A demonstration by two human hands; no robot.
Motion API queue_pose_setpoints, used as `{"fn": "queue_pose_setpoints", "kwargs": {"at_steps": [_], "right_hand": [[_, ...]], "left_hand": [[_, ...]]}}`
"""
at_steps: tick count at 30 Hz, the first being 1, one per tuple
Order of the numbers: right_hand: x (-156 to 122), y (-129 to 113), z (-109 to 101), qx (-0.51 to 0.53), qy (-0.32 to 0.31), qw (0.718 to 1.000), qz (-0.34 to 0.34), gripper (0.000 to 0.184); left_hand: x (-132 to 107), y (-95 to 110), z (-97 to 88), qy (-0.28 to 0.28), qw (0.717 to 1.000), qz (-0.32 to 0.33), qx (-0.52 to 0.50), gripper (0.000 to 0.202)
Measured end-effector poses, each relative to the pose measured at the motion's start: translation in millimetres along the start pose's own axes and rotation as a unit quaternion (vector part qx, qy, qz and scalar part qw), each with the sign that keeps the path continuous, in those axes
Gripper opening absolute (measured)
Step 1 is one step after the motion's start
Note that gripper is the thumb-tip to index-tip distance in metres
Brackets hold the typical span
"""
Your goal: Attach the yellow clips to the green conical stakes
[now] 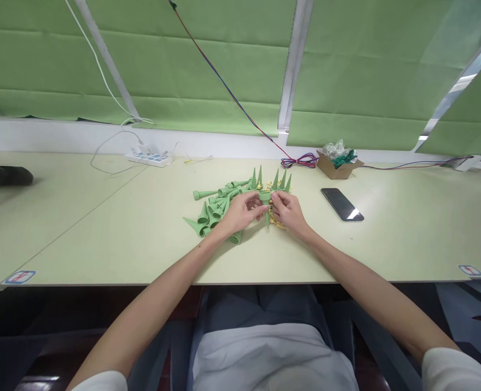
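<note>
Point downward, a green plastic watering spike (265, 197) is held above the table between my two hands. My left hand (245, 210) is closed on its left side, thumb across the body. On the other side, my right hand (288, 210) pinches close to the spike's wide rim; whether a small part is also in those fingers I cannot tell. Beside my left hand lies a loose pile of green spikes (202, 213). Several more spikes (275, 181) stand tip up behind my hands. Small yellow parts (280, 225) lie partly hidden under my right hand.
A black phone (342, 205) lies to the right. Behind it sits a small cardboard box (335, 169) with clear and green plastic. Coiled red-blue wire (301, 161) and a power strip (150, 158) lie along the back edge. A dark object (6, 176) is at far left.
</note>
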State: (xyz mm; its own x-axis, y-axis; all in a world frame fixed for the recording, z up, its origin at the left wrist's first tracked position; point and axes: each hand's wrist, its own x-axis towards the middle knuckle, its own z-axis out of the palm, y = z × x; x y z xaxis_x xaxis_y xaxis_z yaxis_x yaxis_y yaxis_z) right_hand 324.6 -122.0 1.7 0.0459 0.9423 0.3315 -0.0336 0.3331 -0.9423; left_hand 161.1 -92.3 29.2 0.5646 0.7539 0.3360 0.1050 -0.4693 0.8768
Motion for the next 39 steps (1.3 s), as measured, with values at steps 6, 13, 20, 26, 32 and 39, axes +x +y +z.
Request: {"fn": "queue_pose_setpoints", "kwargs": {"at_steps": [6, 13, 20, 26, 32, 39], "right_hand": [[-1, -7, 1, 0.057, -0.009, 0.997, 0.055, 0.054], [-1, -9, 0, 0.059, -0.013, 0.992, 0.114, 0.049], [-1, -11, -2, 0.071, -0.035, 0.982, 0.17, 0.046], [1, -12, -6, 0.079, -0.063, 0.976, 0.195, 0.044], [1, -13, -5, 0.076, -0.054, 0.974, 0.208, 0.042], [3, -10, 1, 0.098, -0.002, 0.978, 0.183, 0.041]], "left_hand": [[1, -6, 2.0, 0.031, 0.992, 0.07, 0.099, 0.019], [0, -11, 0.9, 0.033, 0.969, 0.168, 0.177, 0.013], [-3, -16, -2.3, 0.0, 0.945, 0.209, 0.252, 0.028], [-4, -18, -4.8, -0.027, 0.933, 0.212, 0.29, 0.03], [-4, -19, -5.1, -0.031, 0.932, 0.198, 0.301, 0.032], [0, -17, -1.9, 0.02, 0.948, 0.196, 0.25, 0.035]]}}
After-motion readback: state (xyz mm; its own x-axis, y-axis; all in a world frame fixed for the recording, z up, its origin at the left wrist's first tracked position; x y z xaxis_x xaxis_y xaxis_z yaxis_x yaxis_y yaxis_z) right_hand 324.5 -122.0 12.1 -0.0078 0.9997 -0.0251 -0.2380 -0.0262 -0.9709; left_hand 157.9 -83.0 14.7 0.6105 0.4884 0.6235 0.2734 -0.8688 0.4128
